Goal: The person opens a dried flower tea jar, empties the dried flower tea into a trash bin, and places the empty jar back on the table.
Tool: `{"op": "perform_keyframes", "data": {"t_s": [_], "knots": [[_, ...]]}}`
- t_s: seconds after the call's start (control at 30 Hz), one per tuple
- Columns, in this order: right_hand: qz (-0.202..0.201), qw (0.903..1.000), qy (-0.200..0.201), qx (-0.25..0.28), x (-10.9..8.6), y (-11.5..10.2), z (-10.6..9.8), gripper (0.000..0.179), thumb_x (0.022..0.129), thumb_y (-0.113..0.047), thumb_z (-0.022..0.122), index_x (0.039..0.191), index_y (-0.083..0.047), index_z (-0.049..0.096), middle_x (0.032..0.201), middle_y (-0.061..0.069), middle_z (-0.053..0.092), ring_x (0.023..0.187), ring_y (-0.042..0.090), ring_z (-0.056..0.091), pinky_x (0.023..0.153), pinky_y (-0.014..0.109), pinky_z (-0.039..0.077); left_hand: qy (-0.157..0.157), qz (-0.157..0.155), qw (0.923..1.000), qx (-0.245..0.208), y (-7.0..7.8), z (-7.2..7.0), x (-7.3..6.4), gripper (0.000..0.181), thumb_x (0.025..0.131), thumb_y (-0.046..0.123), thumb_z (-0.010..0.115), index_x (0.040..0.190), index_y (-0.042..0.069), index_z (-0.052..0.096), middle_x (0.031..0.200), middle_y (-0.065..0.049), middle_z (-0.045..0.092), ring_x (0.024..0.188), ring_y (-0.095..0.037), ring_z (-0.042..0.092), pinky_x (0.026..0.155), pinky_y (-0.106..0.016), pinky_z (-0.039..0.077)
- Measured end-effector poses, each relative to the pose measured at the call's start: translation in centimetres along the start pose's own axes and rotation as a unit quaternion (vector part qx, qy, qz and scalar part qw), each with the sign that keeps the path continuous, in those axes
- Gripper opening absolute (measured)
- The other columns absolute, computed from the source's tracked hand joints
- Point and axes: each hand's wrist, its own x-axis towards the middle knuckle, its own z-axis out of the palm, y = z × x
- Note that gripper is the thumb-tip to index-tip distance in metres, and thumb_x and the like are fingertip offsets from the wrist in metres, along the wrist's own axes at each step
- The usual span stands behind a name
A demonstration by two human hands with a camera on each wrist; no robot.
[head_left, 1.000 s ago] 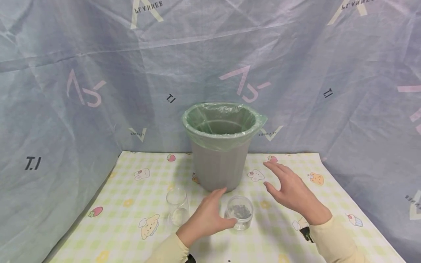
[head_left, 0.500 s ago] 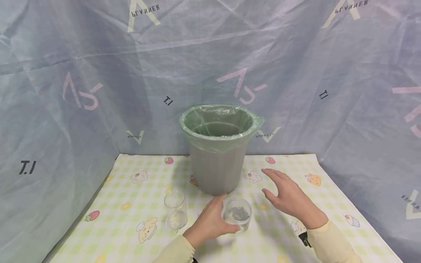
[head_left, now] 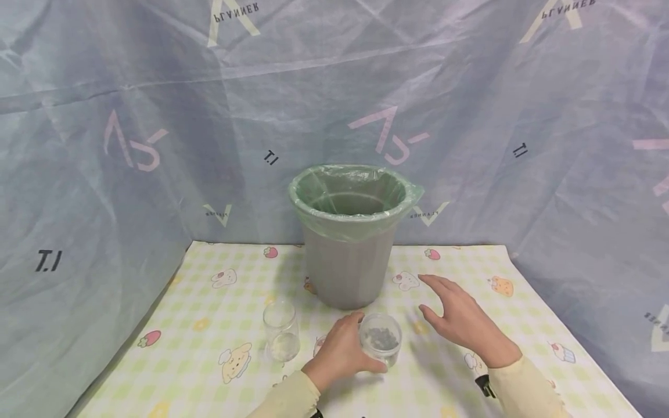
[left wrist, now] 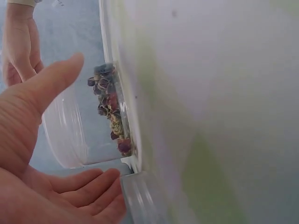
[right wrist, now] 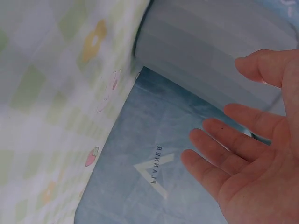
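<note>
My left grip (head_left: pixel 346 351) is spread about the left side of a clear jar (head_left: pixel 381 341) of dark dried bits (left wrist: pixel 110 105) on the desk (head_left: pixel 195 377), thumb near, fingers far; contact is hard to judge. My right grip (head_left: pixel 462 320) hangs spread, right of the jar. A glass (head_left: pixel 281 332) stands left, a bin (head_left: pixel 347 264) far.

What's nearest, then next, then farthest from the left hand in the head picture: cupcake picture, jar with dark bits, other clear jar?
1. Jar with dark bits: just right of the left hand.
2. Other clear jar: left, across a gap.
3. Cupcake picture: far right.
</note>
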Motion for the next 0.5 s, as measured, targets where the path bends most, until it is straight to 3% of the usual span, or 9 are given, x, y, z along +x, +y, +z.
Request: {"op": "perform_keyframes", "data": {"t_s": [0.2,0.5], "knots": [[-0.004,1.0000,0.006,0.000,0.18,0.13,0.31,0.061,0.091,-0.018,0.078,0.146,-0.003,0.054,0.140,0.017,0.061,0.125,0.039,0.060,0.098,0.057,0.051,0.014,0.000,0.9999,0.008,0.04,0.33,0.52,0.096,0.056,0.042,0.101,0.134,0.006,0.058,0.119,-0.005,0.066,0.111,-0.028,0.061,0.095,-0.048,0.053],[0.013,0.9999,-0.008,0.006,-0.07,0.01,0.35,0.061,0.092,-0.019,0.077,0.147,-0.005,0.054,0.142,0.017,0.060,0.127,0.040,0.059,0.099,0.058,0.050,-0.002,-0.013,0.9998,-0.017,-0.26,0.51,0.70,0.087,0.058,0.039,0.101,0.128,0.008,0.060,0.113,-0.003,0.067,0.103,-0.024,0.063,0.091,-0.047,0.053]]}}
